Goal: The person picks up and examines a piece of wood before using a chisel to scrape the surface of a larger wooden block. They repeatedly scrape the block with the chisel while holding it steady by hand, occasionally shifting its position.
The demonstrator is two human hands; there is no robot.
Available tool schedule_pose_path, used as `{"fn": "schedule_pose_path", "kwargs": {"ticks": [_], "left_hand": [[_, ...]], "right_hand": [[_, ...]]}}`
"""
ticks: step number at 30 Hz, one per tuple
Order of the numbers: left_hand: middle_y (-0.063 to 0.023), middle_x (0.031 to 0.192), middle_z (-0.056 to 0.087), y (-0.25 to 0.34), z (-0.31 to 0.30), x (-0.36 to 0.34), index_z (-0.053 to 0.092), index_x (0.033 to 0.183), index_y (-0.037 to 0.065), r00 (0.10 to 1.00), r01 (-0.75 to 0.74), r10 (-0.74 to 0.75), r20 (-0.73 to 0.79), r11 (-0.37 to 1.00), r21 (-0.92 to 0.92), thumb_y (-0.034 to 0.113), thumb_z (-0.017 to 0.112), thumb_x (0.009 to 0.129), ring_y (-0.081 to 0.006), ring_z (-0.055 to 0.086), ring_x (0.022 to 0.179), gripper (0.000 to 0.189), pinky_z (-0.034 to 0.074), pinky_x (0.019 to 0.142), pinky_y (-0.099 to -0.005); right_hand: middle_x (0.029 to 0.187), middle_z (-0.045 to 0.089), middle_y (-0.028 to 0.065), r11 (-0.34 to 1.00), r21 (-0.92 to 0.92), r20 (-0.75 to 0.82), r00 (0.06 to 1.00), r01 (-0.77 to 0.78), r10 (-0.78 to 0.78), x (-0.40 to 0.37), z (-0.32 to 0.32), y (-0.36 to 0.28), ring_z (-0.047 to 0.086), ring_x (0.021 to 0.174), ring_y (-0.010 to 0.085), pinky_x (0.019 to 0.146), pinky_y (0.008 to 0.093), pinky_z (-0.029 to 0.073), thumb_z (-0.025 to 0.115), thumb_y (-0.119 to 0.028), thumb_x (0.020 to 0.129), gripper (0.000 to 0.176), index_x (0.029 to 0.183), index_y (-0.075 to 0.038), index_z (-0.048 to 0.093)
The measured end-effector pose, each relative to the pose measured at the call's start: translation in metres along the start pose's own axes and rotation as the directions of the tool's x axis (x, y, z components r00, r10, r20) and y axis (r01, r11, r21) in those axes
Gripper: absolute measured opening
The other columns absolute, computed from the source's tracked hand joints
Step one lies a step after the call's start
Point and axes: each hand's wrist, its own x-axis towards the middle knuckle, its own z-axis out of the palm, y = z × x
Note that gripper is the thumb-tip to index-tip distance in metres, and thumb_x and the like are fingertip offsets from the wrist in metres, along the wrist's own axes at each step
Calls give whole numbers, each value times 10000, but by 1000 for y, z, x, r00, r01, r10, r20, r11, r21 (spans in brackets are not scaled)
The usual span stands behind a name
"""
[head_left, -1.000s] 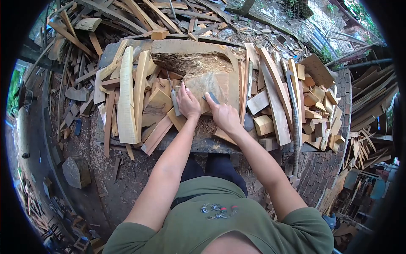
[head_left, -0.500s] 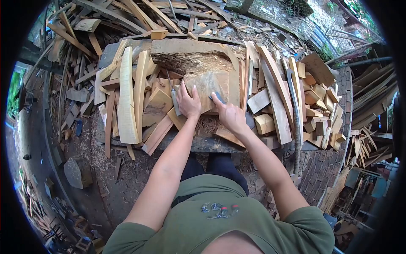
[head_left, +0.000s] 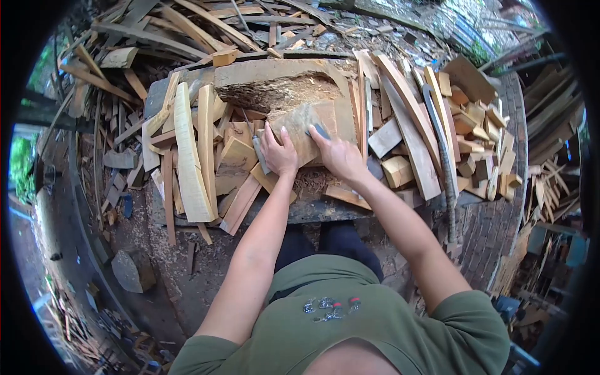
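Observation:
A flat, pale brown wooden board (head_left: 299, 132) lies at a slant against a thick, rough-hollowed timber block (head_left: 250, 74) on the worktable. My left hand (head_left: 279, 153) rests on the board's left side, fingers stretched out and a little apart. In my right hand (head_left: 337, 156) is a small dark blue-grey piece (head_left: 319, 130), pressed on the board's face; it looks like folded sandpaper, but the fingers cover much of it. A grey flat strip (head_left: 260, 155) shows just left of my left hand.
Long curved slats (head_left: 190, 153) stand left of the board. On the right lie more slats (head_left: 409, 125), a dark curved bar (head_left: 442, 156) and a heap of small offcuts (head_left: 478, 134). Scrap wood (head_left: 206, 28) is piled behind the table (head_left: 300, 211).
My right hand has slid a little farther up the board with the dark piece. My left hand stays at the board's left side. The camera view has shifted and turned slightly.

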Motion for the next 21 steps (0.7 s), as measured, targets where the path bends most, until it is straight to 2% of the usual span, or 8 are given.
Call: {"fn": "schedule_pose_path", "kwargs": {"ticks": [2,6,8,11,15,18,20,21], "left_hand": [[-190,1272,551,1,-3,-1,476,1337,28,999,-2,1,38,1000,12,389,490,941,-358,462,1224,536,325,1053,-425],[-212,1285,546,0,-1,4,482,1322,-3,996,-88,88,8,994,58,379,471,949,-378,456,1224,534,324,1051,-438],[-221,1306,530,-2,-2,2,480,1322,-7,996,-79,77,46,996,42,373,458,954,-386,451,1226,530,326,1047,-443],[-223,1308,528,-1,-1,3,476,1325,-12,996,-76,74,42,997,33,348,438,963,-390,454,1219,511,328,1043,-444],[-236,1289,531,-9,3,5,474,1322,-19,995,-95,94,26,995,29,303,390,982,-406,460,1196,475,338,1021,-456],[-226,1288,536,-12,5,5,476,1323,-13,995,-95,94,41,995,22,282,368,986,-391,461,1200,461,325,1035,-448],[-208,1296,539,-11,5,7,480,1324,-6,994,-99,98,53,995,16,276,364,983,-371,461,1215,457,309,1058,-436],[-213,1298,536,-13,4,6,478,1324,-11,995,-86,85,57,996,23,276,362,983,-372,458,1218,460,304,1061,-438]], "right_hand": [[776,680,174,999,15,-129,991,30,-28,27,6,-2,686,698,342,621,447,552,461,-135,876,488,1350,-251,486],[746,665,208,993,115,-171,985,-12,32,68,23,0,676,693,371,594,472,540,467,-119,866,519,1360,-277,467],[751,668,200,997,68,-194,981,44,-30,57,23,4,680,694,358,585,464,541,464,-127,870,507,1354,-277,476],[787,688,145,997,67,-127,992,31,-23,4,9,6,696,710,313,586,435,553,463,-159,890,458,1333,-265,501],[774,686,146,999,40,-11,1000,-16,17,-3,10,6,696,705,316,582,429,553,460,-170,899,414,1299,-251,526],[771,688,150,996,92,-161,987,-7,22,47,17,0,695,689,314,566,421,552,463,-174,898,357,1239,-228,556],[748,675,162,997,73,-133,990,-28,38,68,26,-3,686,674,336,553,430,543,466,-128,875,508,1357,-291,465],[742,673,155,998,53,-172,985,-14,23,65,29,-1,686,664,322,539,421,536,466,-134,881,485,1341,-287,485]]}}
